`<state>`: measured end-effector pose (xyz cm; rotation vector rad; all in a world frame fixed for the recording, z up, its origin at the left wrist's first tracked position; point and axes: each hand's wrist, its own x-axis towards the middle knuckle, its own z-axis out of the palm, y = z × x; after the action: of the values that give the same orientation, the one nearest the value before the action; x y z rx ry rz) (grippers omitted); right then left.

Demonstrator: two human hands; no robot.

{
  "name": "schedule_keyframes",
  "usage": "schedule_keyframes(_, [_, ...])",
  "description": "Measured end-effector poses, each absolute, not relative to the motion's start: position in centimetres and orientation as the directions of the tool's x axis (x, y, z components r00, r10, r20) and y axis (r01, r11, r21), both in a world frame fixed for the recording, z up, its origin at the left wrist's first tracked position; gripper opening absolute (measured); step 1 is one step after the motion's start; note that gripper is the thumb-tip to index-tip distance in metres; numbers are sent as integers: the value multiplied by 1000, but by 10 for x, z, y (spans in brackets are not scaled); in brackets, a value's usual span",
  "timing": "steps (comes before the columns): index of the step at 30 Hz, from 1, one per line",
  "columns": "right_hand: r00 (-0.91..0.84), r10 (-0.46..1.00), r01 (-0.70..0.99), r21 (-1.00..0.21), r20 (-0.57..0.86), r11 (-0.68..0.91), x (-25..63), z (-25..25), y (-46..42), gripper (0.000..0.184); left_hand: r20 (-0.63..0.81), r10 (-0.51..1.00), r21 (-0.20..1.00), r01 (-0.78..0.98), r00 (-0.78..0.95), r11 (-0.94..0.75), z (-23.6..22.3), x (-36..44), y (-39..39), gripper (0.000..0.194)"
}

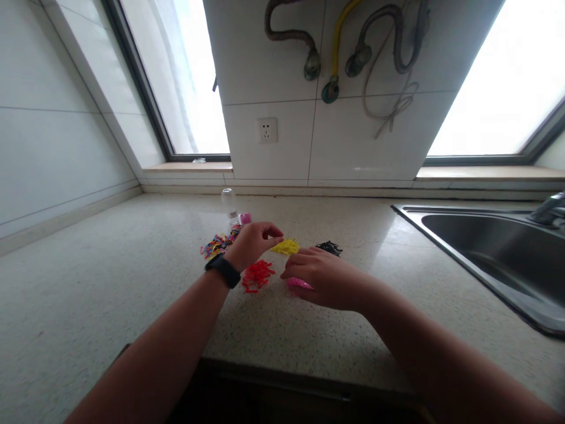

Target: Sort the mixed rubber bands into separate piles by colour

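My left hand (253, 242), with a dark watch (223, 270) on its wrist, reaches to the edge of a pile of small yellow rubber bands (286, 246). Its thumb and forefinger come together in a pinch; anything between them is too small to make out. Over a pink pile of bands (299, 286) bends my right hand (324, 277), its fingers loosely curved and apart from the thumb. The hand partly covers that pile. Red bands (258, 275) lie between the two hands, nearer the counter's front. A mixed-colour heap (217, 245) is partly hidden behind my left hand.
Behind the right hand is a black pile (330, 248). A clear bottle (229, 203) and a pink cap-like piece (245, 218) stand behind the mixed heap. A steel sink (477, 259) is set into the speckled counter (145, 271) at right. Hoses hang on the tiled wall.
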<state>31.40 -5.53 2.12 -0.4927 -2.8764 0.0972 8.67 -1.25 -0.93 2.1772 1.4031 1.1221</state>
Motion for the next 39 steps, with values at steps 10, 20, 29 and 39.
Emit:
schedule_keyframes(10, [-921, 341, 329, -94, 189, 940, 315, 21, -54, 19, 418, 839, 351, 790, 349, -503, -23, 81, 3, 14])
schedule_keyframes(20, [-899, 379, 359, -129, 218, 924, 322, 18, -38, 19, 513, 834, 407, 799, 202, -443, -8, 8, 8, 16])
schedule_keyframes(29, [-851, 410, 347, -235, 329, 908, 324, 12, -27, 21, 619, 782, 416, 815, 72, -405, -4, -25, 7, 20])
schedule_keyframes(39, [-763, 557, 475, -299, 328, 828, 272, 25, -3, 24, 693, 708, 476, 825, -138, -305, -16, -53, 18, 19])
